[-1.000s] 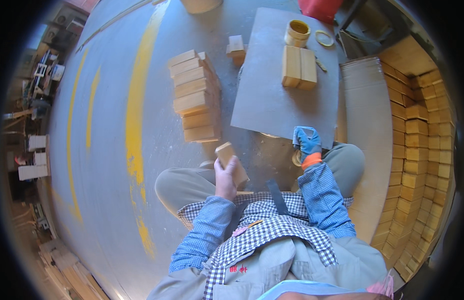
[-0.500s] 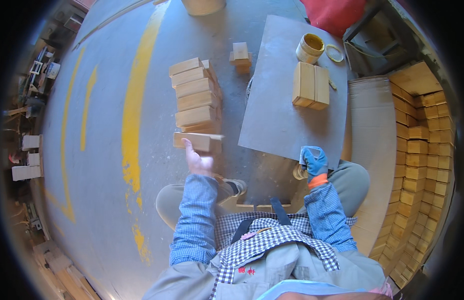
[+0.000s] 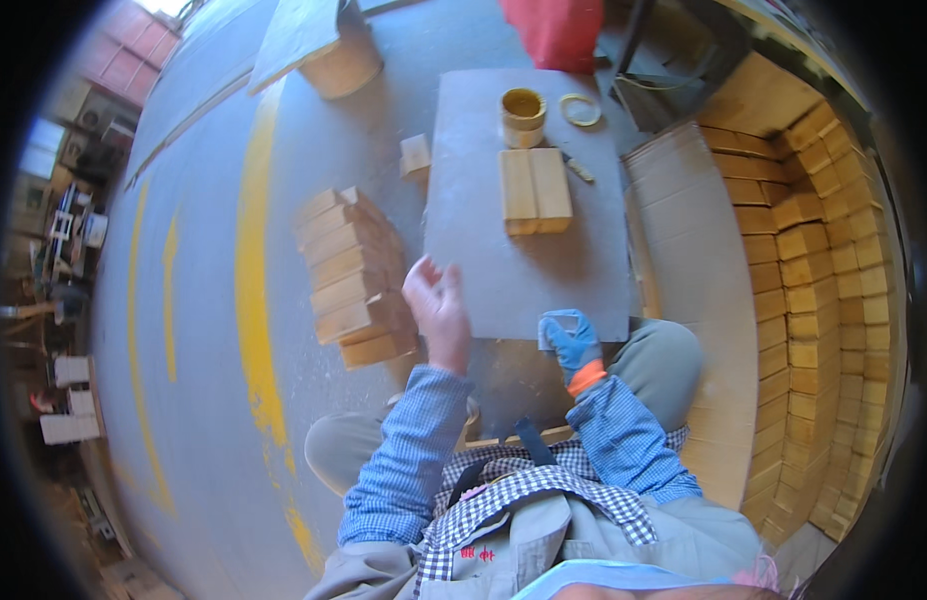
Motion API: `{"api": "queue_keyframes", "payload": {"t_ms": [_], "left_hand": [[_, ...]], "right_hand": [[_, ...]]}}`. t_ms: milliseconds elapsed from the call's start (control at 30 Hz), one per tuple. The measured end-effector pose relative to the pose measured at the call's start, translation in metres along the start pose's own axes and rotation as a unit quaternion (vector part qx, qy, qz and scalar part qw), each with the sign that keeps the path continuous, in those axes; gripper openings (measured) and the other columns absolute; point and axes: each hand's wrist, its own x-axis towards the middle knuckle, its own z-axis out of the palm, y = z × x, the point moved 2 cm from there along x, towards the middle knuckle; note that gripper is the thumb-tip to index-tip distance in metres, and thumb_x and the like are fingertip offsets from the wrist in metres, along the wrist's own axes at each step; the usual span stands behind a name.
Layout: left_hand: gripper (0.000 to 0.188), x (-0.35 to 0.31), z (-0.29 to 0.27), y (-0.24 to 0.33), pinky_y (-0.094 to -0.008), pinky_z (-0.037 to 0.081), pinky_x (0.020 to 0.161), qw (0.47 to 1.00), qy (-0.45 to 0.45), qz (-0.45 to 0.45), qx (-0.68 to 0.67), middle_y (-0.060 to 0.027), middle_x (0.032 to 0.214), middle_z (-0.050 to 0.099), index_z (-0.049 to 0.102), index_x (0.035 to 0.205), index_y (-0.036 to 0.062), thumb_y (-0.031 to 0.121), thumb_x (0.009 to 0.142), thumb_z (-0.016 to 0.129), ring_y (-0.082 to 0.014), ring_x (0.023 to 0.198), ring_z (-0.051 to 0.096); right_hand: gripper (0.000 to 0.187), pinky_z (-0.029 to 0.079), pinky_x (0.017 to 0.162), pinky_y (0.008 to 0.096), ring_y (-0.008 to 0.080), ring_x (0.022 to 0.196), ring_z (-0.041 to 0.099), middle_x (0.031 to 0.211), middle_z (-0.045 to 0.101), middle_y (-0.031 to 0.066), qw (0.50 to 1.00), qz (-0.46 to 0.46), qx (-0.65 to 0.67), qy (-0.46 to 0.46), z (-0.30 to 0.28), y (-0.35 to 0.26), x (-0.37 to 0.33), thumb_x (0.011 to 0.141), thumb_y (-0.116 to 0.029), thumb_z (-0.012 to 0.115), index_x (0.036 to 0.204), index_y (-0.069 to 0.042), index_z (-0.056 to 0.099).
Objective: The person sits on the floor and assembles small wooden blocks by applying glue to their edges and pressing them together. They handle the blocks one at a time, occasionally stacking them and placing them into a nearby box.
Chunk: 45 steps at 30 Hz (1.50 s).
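The bare left hand [image 3: 438,305] is hovering open and empty just beside the leaning block stack [image 3: 355,275], risking a knock, while the gloved right hand [image 3: 571,340] is pinching a small grey pad [image 3: 555,325].

— Left hand [image 3: 438,305]?
— Bare, empty, fingers loosely spread; it hovered at the near left corner of the grey board [image 3: 483,215], forearm in a blue checked sleeve reaching forward.

— Right hand [image 3: 571,340]?
— Blue-gloved, fingers curled, at the board's near edge, right of centre. What it gripped could not be made out.
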Motion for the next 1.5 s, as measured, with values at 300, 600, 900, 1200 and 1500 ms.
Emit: {"api": "queue_keyframes", "payload": {"t_ms": [300,600,900,1200,1500], "left_hand": [[0.092,0.075,0.148,0.025,-0.0415,0.043,0.112,0.975,-0.109,0.028,0.192,-0.0315,0.147,0.045,0.031,0.151,-0.0084,0.047,0.093,0.076,-0.0399,0.136,0.049],[0.06,0.02,0.035,0.016,-0.0462,0.056,0.088,0.952,-0.127,0.024,0.276,-0.0265,0.109,0.071,0.048,0.134,-0.0059,0.033,0.096,0.074,-0.0405,0.101,0.072],[0.061,-0.065,0.025,0.026,-0.0489,0.048,0.108,0.928,-0.137,0.088,0.335,-0.0332,0.149,0.046,0.046,0.132,-0.001,0.036,0.093,0.075,-0.0497,0.13,0.051],[0.057,-0.048,0.011,0.018,-0.0438,0.053,0.09,0.97,-0.162,-0.042,0.176,-0.0221,0.112,0.064,0.051,0.128,-0.0006,0.033,0.09,0.078,-0.0361,0.101,0.066],[0.062,-0.049,0.014,0.021,-0.0446,0.051,0.095,0.969,-0.154,-0.078,0.175,-0.0236,0.119,0.055,0.051,0.128,-0.0014,0.038,0.09,0.079,-0.0383,0.108,0.062]], "right_hand": [[0.021,0.055,0.062,0.0274,0.0113,0.072,0.065,0.089,0.071,0.0015,0.992,0.117,0.036,-0.007,-0.007,-0.024,-0.007,0.096,-0.024,0.076,0.11,-0.01,0.072],[0.022,0.055,0.057,0.026,0.0103,0.07,0.067,0.089,0.073,0.0005,0.985,0.128,0.114,0.025,-0.003,-0.033,-0.018,0.092,-0.022,0.08,0.108,-0.01,0.072],[0.023,0.055,0.063,0.0262,0.0096,0.077,0.067,0.096,0.074,-0.0023,0.986,0.139,0.081,0.03,-0.009,-0.025,-0.012,0.092,-0.025,0.08,0.112,-0.015,0.074],[0.025,0.055,0.064,0.0253,0.0097,0.078,0.067,0.097,0.073,-0.0023,0.985,0.143,0.081,0.044,-0.015,-0.018,-0.006,0.092,-0.024,0.081,0.114,-0.015,0.073],[0.025,0.055,0.065,0.0247,0.0096,0.077,0.067,0.096,0.073,-0.0016,0.984,0.143,0.086,0.055,-0.014,-0.014,-0.009,0.092,-0.023,0.081,0.114,-0.014,0.072]]}}
